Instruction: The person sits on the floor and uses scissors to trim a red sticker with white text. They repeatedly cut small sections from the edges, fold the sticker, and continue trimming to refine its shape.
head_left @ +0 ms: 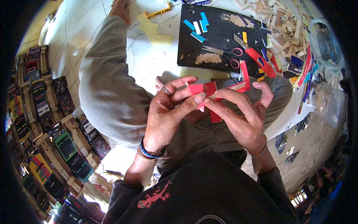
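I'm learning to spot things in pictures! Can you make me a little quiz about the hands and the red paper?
1. True or false: both hands hold the red paper piece.
2. Which hand wears a ring? A) left hand B) right hand C) neither
3. What tool with pink handles lies on the black board?

Key:
1. True: fingers of both hands pinch it above the lap.
2. A: a ring shows on a finger of the left hand.
3. The scissors, lying shut among coloured paper scraps.
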`<state>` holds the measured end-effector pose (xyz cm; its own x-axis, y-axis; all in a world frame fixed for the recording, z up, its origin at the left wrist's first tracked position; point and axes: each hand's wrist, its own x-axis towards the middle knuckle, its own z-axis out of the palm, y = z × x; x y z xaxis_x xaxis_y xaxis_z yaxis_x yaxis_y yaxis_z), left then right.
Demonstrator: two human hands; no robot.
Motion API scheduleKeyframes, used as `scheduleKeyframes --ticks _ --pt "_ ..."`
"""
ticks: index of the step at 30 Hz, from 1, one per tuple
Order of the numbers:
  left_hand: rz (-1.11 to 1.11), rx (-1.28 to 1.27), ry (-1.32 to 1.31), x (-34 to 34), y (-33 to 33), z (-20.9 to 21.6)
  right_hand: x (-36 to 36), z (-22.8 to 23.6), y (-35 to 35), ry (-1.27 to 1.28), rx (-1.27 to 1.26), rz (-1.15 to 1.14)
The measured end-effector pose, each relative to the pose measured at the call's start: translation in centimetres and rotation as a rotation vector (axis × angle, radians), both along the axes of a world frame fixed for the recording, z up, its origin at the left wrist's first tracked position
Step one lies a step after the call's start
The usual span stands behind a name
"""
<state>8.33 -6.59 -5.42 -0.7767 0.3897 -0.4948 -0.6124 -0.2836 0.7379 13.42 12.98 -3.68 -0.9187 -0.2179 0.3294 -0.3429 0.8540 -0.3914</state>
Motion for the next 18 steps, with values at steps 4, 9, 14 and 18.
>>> scheduleKeyframes --ticks 4,9,14,18 --pt "0.087 0.053 -0.001 0.2 0.3 -0.2 -0.3 -0.2 0.2 0.022 0.038 -0.011" --pt "0.232 0.061 0.039 0.1 0.5 -0.4 -0.3 -0.6 -0.8 -0.142 -0.533 -0.163" --pt "0.272 0.041 0.093 0.3 0.8 -0.7 0.0 -1.7 -3.7 -0.573 -1.064 -0.266" --pt "0.286 0.025 0.112 0.5 0.8 -0.7 -0.8 -2.6 -4.6 -0.615 -1.170 -0.342"
